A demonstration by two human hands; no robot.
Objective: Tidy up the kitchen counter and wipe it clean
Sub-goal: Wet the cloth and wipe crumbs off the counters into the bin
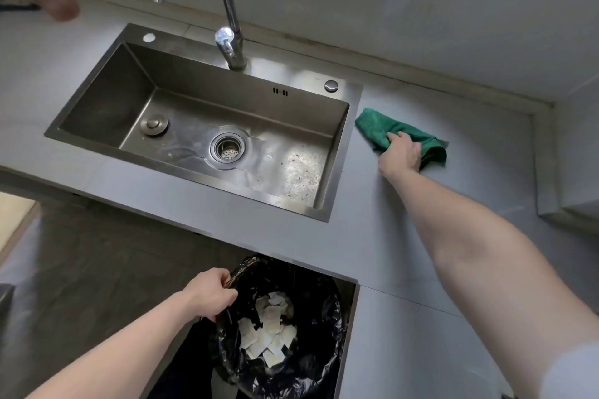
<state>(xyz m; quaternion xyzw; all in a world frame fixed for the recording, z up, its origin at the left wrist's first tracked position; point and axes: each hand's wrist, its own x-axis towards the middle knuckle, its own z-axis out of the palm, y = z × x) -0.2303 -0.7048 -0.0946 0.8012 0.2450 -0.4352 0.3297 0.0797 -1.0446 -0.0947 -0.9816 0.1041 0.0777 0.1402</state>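
Nearest: L hand (210,295) is gripping rim of bin (311,363), fingers curled round the black liner; paper scraps (269,327) lying inside, bin sitting below counter edge. R hand (402,152) is reaching across grey counter (405,220), fingers bunching green cloth (376,121) just R of sink (201,133). Drain strainer (227,146) & plug (154,124) in basin. Faucet (227,10) arching behind. Far L corner: blurred shape, can't tell what.

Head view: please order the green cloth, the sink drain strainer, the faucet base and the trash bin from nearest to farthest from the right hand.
1. Green cloth, gripped by the right hand.
2. Faucet base and drain strainer, both to its left: too close to call.
3. Trash bin, below the counter edge.
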